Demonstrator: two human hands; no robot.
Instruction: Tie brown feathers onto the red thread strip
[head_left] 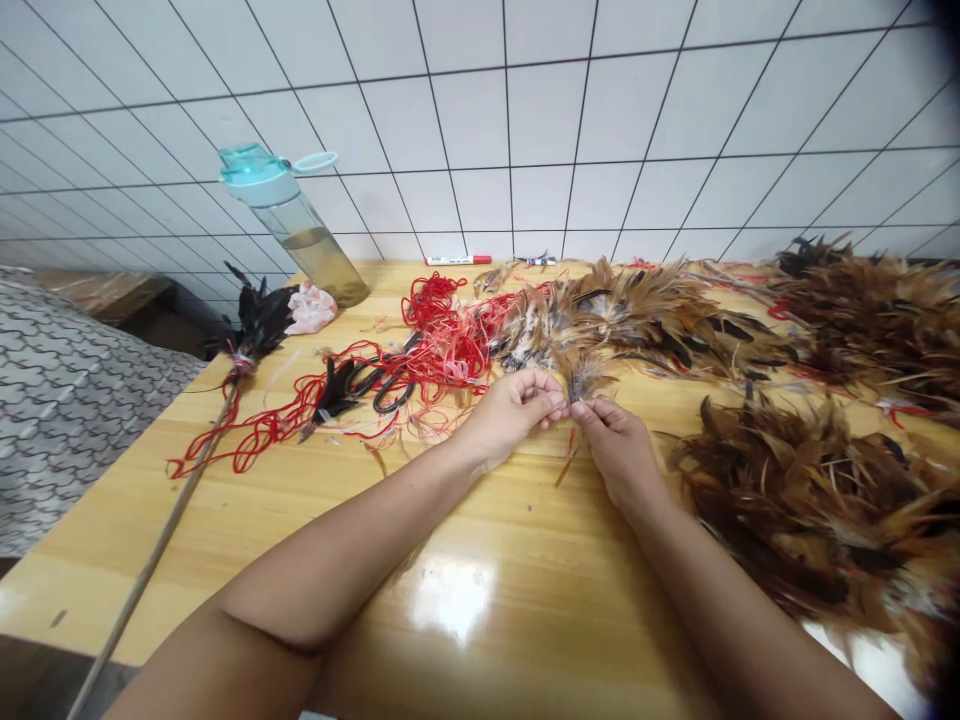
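Observation:
My left hand point(525, 408) and my right hand point(616, 440) meet fingertip to fingertip above the middle of the table. A small tuft of brown and grey feathers point(586, 376) rises just behind the fingertips, and my right thumb and fingers pinch its lower end. The left hand is closed in a pinch too; what lies between its fingers is hidden. Below the fingers hangs a short red thread point(571, 440) with a thin brown feather tip point(564, 470). Just beyond the hands lies a long pile of brown feathers point(637, 310).
Tangled red string point(454, 335) and black-handled scissors point(391, 385) lie left of centre. A feather-topped stick point(169, 525) crosses the left side. Behind stand a water bottle point(311, 235) and a red-white marker point(457, 260). A large feather heap point(817, 490) covers the right.

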